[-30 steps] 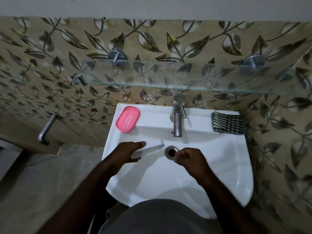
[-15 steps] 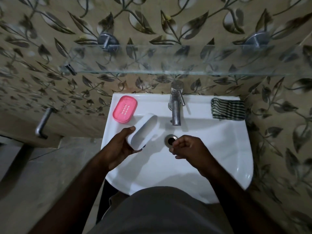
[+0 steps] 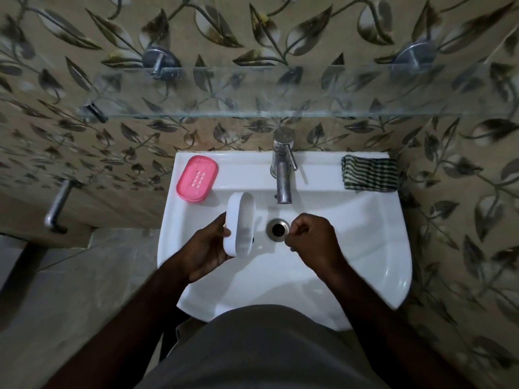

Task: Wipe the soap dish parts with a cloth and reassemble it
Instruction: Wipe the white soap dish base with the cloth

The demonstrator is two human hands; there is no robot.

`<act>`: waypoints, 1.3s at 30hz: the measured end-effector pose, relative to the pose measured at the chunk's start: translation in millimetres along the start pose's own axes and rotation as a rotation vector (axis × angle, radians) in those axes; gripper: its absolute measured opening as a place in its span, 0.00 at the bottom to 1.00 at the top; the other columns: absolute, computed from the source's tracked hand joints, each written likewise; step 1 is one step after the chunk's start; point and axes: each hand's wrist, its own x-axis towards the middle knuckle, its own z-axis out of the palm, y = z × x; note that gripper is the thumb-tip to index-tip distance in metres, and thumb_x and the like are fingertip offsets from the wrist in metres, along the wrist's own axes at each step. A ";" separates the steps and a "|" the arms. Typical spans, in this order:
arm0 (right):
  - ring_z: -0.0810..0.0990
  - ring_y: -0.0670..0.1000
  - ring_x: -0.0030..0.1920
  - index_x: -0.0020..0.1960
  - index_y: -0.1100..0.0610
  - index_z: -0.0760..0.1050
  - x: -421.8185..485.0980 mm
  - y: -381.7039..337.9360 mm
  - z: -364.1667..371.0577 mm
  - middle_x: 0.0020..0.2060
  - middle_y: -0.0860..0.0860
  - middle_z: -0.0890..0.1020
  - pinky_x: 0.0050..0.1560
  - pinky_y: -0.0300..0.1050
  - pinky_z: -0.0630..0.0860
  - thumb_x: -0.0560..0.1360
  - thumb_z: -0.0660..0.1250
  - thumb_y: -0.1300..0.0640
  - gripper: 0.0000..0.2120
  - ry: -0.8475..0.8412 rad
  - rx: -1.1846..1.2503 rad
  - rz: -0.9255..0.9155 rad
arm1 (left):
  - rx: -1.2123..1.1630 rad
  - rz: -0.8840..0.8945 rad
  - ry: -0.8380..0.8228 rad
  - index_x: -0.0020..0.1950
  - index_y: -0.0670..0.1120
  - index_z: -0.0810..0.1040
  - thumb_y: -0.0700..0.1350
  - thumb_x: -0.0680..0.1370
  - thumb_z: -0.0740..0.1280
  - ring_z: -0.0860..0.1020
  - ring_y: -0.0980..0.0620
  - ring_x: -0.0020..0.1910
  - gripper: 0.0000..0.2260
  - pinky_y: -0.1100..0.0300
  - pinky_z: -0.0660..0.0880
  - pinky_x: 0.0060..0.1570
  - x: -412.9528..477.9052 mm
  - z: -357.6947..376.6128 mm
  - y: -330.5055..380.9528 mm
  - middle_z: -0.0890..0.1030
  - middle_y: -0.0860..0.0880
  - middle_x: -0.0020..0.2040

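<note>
White plastic formed the base (image 3: 238, 224) of the soap dish, which the left hand (image 3: 206, 254) gripped above the bowl of the sink (image 3: 365, 248), just left of the drain (image 3: 278, 229). The base was tilted up on one long side, with its hollow facing up and to the right. The thumb lay on the left outer wall, and one fingertip showed at the right rim, so the hand was wrapped round the part. The right hand (image 3: 311, 240) hung over the bowl just right of the drain, with its fingers curled into a loose fist; nothing could be seen in it, and it was apart from the base. The pink insert (image 3: 197, 178), with slots in its middle, lay flat on the back left corner of the sink ledge, just beyond the far end of the base. The cloth (image 3: 369, 173), striped green and white and folded, lay on the back right corner of the ledge, well apart from both hands. The metal tap (image 3: 283, 169) stood at the middle of the ledge between insert and cloth, with its spout over the bowl. A glass shelf (image 3: 252, 91) ran across the leaf-patterned wall (image 3: 463, 192) above the sink on two round metal mounts. A metal bar (image 3: 57, 204) projected from the wall at the left.
</note>
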 end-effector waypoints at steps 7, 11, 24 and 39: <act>0.78 0.53 0.61 0.63 0.60 0.76 14.8 20.9 -29.6 0.63 0.56 0.79 0.62 0.37 0.68 0.70 0.76 0.60 0.23 0.050 -0.274 -0.055 | -0.153 0.026 -0.042 0.64 0.37 0.74 0.45 0.59 0.73 0.72 0.34 0.62 0.35 0.38 0.63 0.67 9.1 24.2 8.4 0.74 0.34 0.61; 0.80 0.58 0.55 0.54 0.64 0.81 52.8 18.5 -68.8 0.52 0.59 0.84 0.60 0.44 0.71 0.70 0.75 0.61 0.14 0.323 -0.346 -0.156 | -0.071 0.025 -0.081 0.62 0.44 0.80 0.57 0.67 0.70 0.74 0.37 0.62 0.28 0.41 0.66 0.66 16.2 49.2 21.2 0.78 0.37 0.61; 0.71 0.61 0.66 0.63 0.67 0.74 139.4 40.6 -92.8 0.62 0.64 0.76 0.69 0.49 0.59 0.79 0.64 0.61 0.15 0.363 -0.771 -0.102 | 0.005 0.099 0.004 0.69 0.43 0.73 0.57 0.74 0.65 0.71 0.35 0.63 0.28 0.38 0.62 0.69 32.2 73.3 24.6 0.74 0.36 0.65; 0.81 0.48 0.37 0.51 0.65 0.79 75.5 -9.0 -141.6 0.38 0.55 0.83 0.42 0.42 0.78 0.74 0.67 0.69 0.07 0.238 0.601 -0.022 | 0.025 0.199 0.019 0.60 0.44 0.80 0.60 0.69 0.67 0.81 0.39 0.50 0.26 0.45 0.73 0.53 23.7 74.2 24.9 0.81 0.38 0.52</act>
